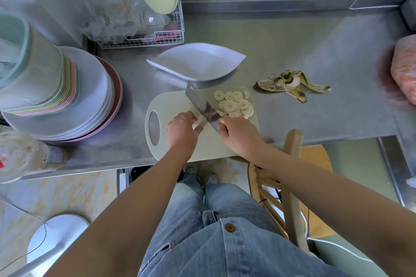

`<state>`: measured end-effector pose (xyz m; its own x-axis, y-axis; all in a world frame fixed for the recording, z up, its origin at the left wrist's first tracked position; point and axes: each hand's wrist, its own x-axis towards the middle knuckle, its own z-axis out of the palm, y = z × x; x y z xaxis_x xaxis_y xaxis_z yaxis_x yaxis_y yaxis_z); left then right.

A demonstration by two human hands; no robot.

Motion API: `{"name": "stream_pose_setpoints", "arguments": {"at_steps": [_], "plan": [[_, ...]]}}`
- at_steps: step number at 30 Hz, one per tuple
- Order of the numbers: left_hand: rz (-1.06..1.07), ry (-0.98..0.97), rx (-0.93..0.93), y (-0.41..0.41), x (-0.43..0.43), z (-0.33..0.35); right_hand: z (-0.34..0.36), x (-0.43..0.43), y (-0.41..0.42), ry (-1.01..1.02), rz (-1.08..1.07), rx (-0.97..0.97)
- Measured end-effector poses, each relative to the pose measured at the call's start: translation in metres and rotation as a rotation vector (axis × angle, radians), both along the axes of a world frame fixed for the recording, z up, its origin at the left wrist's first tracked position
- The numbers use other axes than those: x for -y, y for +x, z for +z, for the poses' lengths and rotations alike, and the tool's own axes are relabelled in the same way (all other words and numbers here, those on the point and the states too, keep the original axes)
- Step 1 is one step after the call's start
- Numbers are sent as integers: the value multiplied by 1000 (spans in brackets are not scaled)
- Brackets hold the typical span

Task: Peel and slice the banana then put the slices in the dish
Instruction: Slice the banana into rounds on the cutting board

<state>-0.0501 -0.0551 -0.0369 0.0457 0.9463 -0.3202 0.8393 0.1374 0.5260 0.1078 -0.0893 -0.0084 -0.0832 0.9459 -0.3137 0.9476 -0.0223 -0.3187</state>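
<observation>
Steel counter [292, 51] carries your pale cutting board [175, 101], where a short peeled banana stub [200, 122] lies beside a heap of round slices [234, 103]; the white dish [195, 63] sits just behind. Your left hand [182, 130] pinches the stub, fingers curled; your right hand [240, 132] clamps the knife [198, 101] handle, blade slanting between stub and slices.

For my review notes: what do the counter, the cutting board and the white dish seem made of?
Counter: likely stainless steel, brushed; grey sheen and blurred reflections. Cutting board: probably plastic, pale and matte, with a moulded handle hole. Dish: white, finely textured inside, smooth rim; plastic or melamine seems likely, ceramic cannot be excluded.
</observation>
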Motion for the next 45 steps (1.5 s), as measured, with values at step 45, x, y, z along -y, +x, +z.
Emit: {"name": "stream_pose_setpoints", "arguments": {"at_steps": [45], "plan": [[-2,18,36,-5,3,0,-4,-1,-7,14,-38,-14]]}}
